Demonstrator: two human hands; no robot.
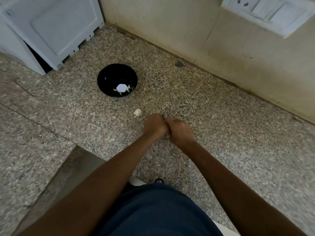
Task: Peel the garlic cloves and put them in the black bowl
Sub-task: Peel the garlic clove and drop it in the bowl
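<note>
Across nearly the whole frame spreads a speckled granite countertop (221, 133), meeting a stained cream wall (170, 23) that runs diagonally from the upper middle down to the right edge. At the upper left of the frame stands a pale grey appliance (51, 28), its notched lower edge resting on the stone. At the upper right, a white switch plate (267, 12) is fixed to the wall.

Along the bottom of the frame the person's dark blue shirt (153, 210) fills the middle, with both bare forearms reaching up from it toward the centre.

Left of centre in the upper half sits the black bowl (109, 77), well apart from the hands. Pale slivers that look like peeled garlic cloves (129, 87) lie at its bottom around a bright white patch, which may only be glare.

Just below centre, the left hand (154, 126) and the right hand (180, 132) are drawn together, knuckles touching, fingers curled inward. Both are blurred, and whatever they grip between them is hidden, so I cannot tell what the fingers pinch.

Between the bowl and the hands, just above and left of the left hand, a small whitish piece of garlic (137, 112) lies on the stone, touching neither.
</note>
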